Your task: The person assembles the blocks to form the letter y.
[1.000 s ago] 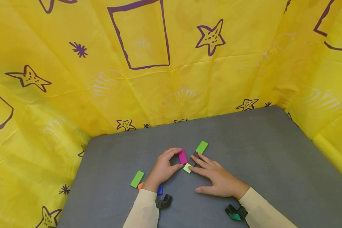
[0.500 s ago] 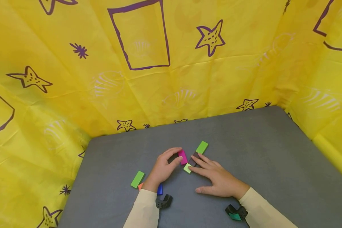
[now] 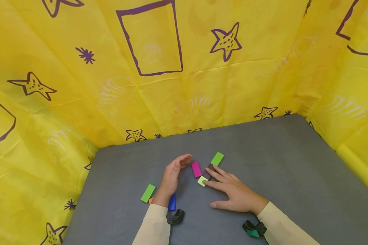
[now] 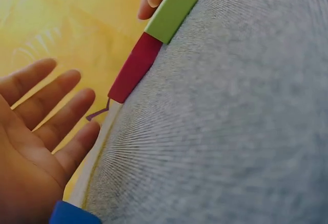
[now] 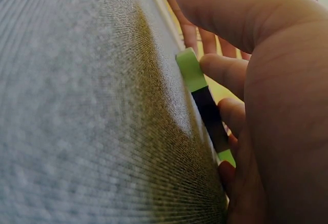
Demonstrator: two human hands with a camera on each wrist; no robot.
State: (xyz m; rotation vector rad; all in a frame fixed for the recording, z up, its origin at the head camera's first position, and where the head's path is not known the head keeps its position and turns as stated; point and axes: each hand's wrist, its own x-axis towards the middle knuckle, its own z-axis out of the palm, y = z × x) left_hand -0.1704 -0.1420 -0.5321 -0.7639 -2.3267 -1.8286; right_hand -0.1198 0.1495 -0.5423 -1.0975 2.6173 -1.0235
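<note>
A magenta block (image 3: 196,169) lies flat on the grey table, its near end right at a light green block (image 3: 201,181). From there a dark brown block (image 3: 207,174) and a bright green block (image 3: 217,159) run in a slanted line away to the back right. My right hand (image 3: 233,190) rests with spread, straight fingers on this line, the index fingertip on the light green block and other fingertips on the dark one. Just left of the magenta block, my left hand (image 3: 171,175) is apart from it, fingers extended and holding nothing.
By the left forearm lie a green block (image 3: 148,193), a partly hidden orange block (image 3: 151,200) and a blue block (image 3: 171,202). Yellow patterned cloth (image 3: 196,85) rises behind and beside the grey table (image 3: 279,160).
My left hand has let go of the magenta block and drawn back to the left, its fingers straightening. The magenta block stays beside the light green one; my right hand has not moved.
</note>
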